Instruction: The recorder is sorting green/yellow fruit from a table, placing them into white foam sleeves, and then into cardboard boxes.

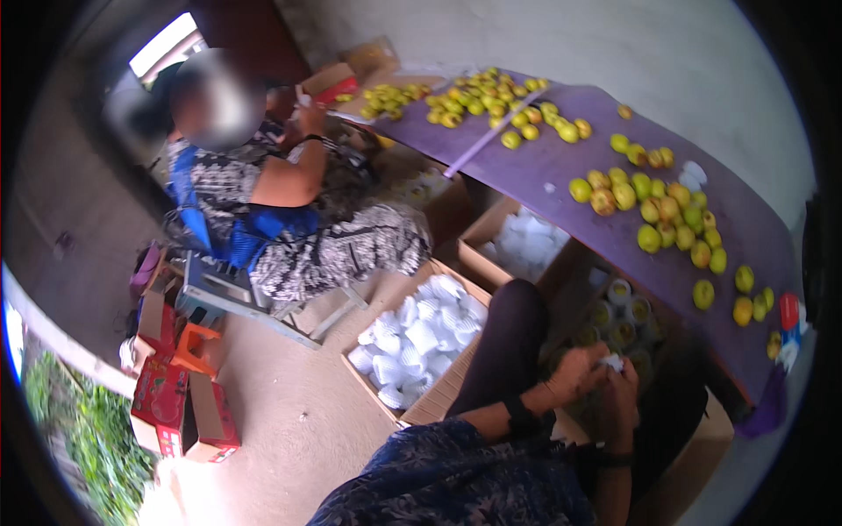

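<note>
My left hand (579,373) and my right hand (621,394) meet low in front of me, above my lap. Between their fingertips is a small piece of white foam netting (613,361), gripped from both sides. Whether a fruit sits inside it cannot be made out. Just beyond my hands, in shade under the table edge, lie several yellow-green fruits in white foam sleeves (621,314), packed close together. A carton of loose white foam sleeves (421,329) stands on the floor left of my knee.
A purple-covered table (664,144) bears many yellow-green fruits (684,217) and a lilac strip (493,135). Behind the first carton is a second carton of foam (526,240). A co-worker (289,177) sits at left, hands raised. Red cartons (181,407) and an orange stool (197,345) stand beyond.
</note>
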